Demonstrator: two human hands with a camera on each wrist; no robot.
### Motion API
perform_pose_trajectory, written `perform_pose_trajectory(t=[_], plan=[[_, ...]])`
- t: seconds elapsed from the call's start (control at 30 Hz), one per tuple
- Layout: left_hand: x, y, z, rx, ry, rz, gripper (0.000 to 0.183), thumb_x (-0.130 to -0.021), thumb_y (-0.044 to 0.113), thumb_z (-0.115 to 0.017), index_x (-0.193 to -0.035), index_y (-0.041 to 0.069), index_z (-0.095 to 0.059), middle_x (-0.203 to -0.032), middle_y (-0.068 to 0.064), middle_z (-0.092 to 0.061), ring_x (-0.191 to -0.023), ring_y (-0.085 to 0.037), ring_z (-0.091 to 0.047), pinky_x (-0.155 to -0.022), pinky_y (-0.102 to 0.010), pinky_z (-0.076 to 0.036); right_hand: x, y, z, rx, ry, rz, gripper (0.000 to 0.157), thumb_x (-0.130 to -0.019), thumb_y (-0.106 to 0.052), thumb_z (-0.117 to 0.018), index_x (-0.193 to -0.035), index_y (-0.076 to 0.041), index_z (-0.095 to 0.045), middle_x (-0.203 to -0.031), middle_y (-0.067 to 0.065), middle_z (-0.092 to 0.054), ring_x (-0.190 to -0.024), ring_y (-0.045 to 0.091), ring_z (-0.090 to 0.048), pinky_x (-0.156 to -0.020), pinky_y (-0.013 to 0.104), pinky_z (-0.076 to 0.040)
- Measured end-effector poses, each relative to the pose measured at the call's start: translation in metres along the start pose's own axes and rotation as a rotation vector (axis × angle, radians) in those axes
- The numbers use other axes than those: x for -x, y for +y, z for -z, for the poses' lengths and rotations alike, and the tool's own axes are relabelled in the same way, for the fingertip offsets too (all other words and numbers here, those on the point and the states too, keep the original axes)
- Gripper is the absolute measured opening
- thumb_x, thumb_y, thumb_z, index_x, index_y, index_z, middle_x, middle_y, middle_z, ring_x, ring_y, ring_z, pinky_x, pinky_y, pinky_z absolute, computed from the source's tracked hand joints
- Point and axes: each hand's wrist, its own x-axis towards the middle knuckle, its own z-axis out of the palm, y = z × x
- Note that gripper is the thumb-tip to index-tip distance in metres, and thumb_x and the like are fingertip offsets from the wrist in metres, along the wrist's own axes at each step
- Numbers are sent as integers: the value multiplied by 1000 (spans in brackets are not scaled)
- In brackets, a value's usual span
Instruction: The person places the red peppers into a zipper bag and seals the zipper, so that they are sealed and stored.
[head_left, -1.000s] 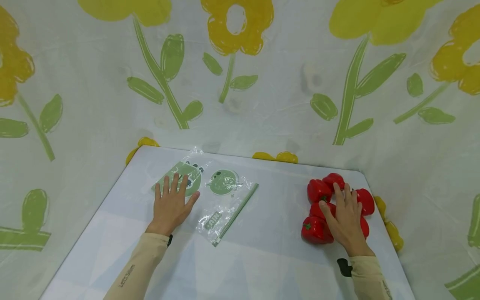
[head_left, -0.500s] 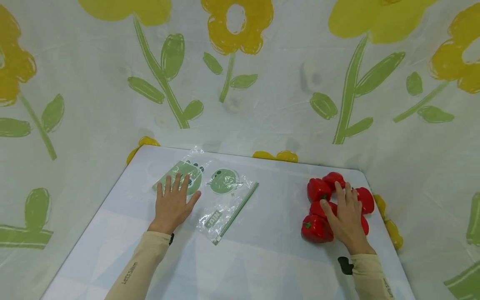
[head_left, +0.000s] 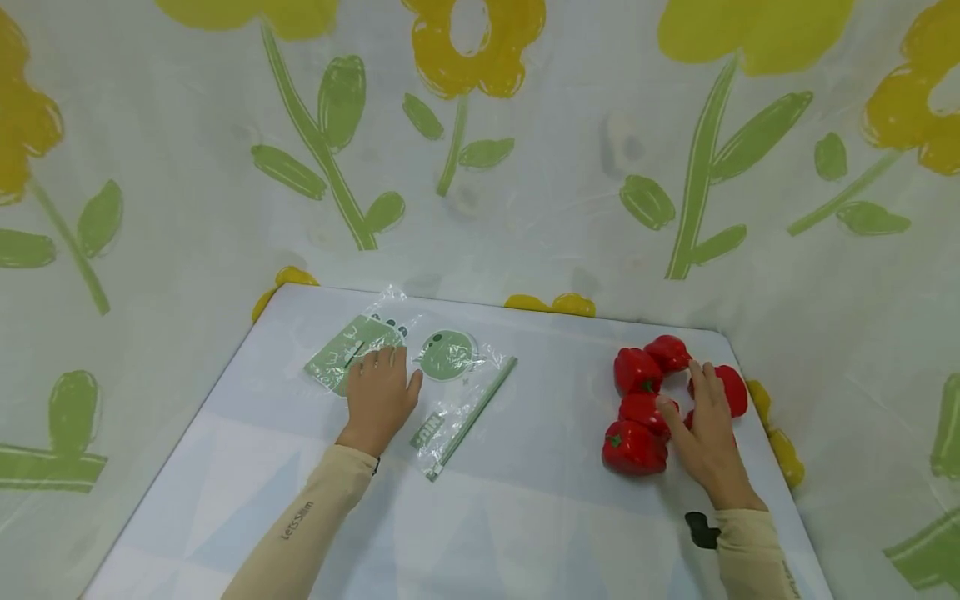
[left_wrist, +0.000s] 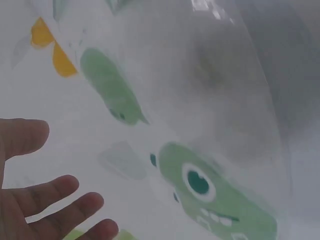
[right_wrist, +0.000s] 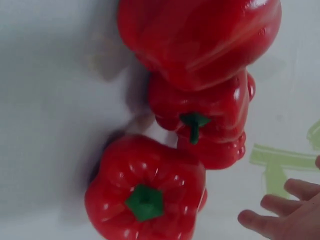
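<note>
Zip bag point(head_left: 448, 358) lies flat by left hand point(head_left: 380, 397), red peppers point(head_left: 634, 447) by right hand point(head_left: 708, 439) — both hands spread, empty.

White table point(head_left: 555, 400) with pale blue triangles point(head_left: 255, 512); behind it and at both sides, pale cloth point(head_left: 540, 242) printed with yellow flowers point(head_left: 431, 50), green stems point(head_left: 699, 179) and leaves point(head_left: 342, 100), the lowest flowers partly hidden by the table's edge

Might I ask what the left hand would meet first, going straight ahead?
The left hand would likely meet the clear plastic bag with green prints, though whether they already touch is unclear.
</note>
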Motion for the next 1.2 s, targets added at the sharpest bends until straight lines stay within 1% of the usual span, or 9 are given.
perform_pose_trajectory(t=[0.1, 0.3, 0.47, 0.57, 0.67, 0.8, 0.9, 1.0, 1.2], plan=[[0, 16, -7, -2, -22, -38, 47, -92, 35, -72, -119, -3, -66, -115, -23, -69, -106, -44, -64, -88, -57, -52, 1, 3, 3, -14, 7, -13, 91, -99, -34, -64, -164, -14, -3, -167, 22, -5, -151, 47, -6, -98, 81, -28], [5, 45, -19, 4, -149, -101, 51, -94, 44, -68, -119, -1, -67, -113, -20, -69, -102, -39, -64, -79, -51, -54, 5, 7, 6, -39, 16, -9, 93, -98, -28, -67, -164, -14, -3, -167, 21, -8, -150, 48, -11, -98, 80, -30], [6, 63, -26, 8, -215, -141, 53, -92, 50, -68, -113, 1, -67, -105, -16, -68, -96, -34, -62, -74, -46, -52, 10, 6, 9, -62, 40, -5, 94, -96, -26, -71, -164, -13, -7, -164, 24, -16, -146, 49, -19, -93, 79, -37], [8, 69, -28, 2, -235, -153, 54, -90, 52, -70, -108, 1, -67, -101, -16, -66, -93, -33, -61, -70, -45, -51, 14, 5, 9, -69, 52, -11, 96, -93, -23, -74, -163, -13, -10, -159, 26, -26, -140, 49, -29, -92, 77, -41], [12, 72, -31, -6, -238, -155, 54, -88, 52, -72, -104, 1, -67, -97, -15, -65, -89, -32, -61, -66, -44, -52, 19, 4, 8, -67, 54, -12, 97, -90, -22, -78, -163, -13, -15, -153, 25, -35, -134, 48, -37, -90, 74, -44], [17, 73, -38, 2, -202, -158, 50, -84, 49, -75, -95, 2, -66, -89, -13, -62, -80, -31, -61, -61, -43, -51, 25, 6, 6, -59, 36, 10, 95, -88, -23, -81, -162, -14, -22, -147, 24, -43, -128, 46, -44, -89, 70, -49], [18, 74, -42, 5, -176, -163, 47, -83, 47, -77, -89, 2, -65, -83, -12, -60, -73, -29, -60, -57, -42, -50, 30, 8, 5, -55, -6, -3, 95, -87, -27, -81, -161, -12, -23, -145, 25, -45, -125, 46, -46, -88, 68, -51], [19, 76, -43, 12, -166, -165, 44, -83, 44, -77, -88, 2, -65, -81, -12, -59, -70, -29, -60, -55, -42, -50, 34, 11, 2, -61, -43, -27, 97, -87, -31, -82, -160, -9, -23, -145, 25, -45, -126, 46, -46, -89, 65, -52], [17, 75, -45, 35, -163, -171, 34, -86, 36, -73, -82, 3, -64, -73, -11, -57, -62, -29, -59, -49, -42, -49, 44, 17, -7, -74, -69, -35, 97, -83, -31, -85, -158, -5, -28, -142, 24, -49, -125, 43, -49, -93, 61, -51]])
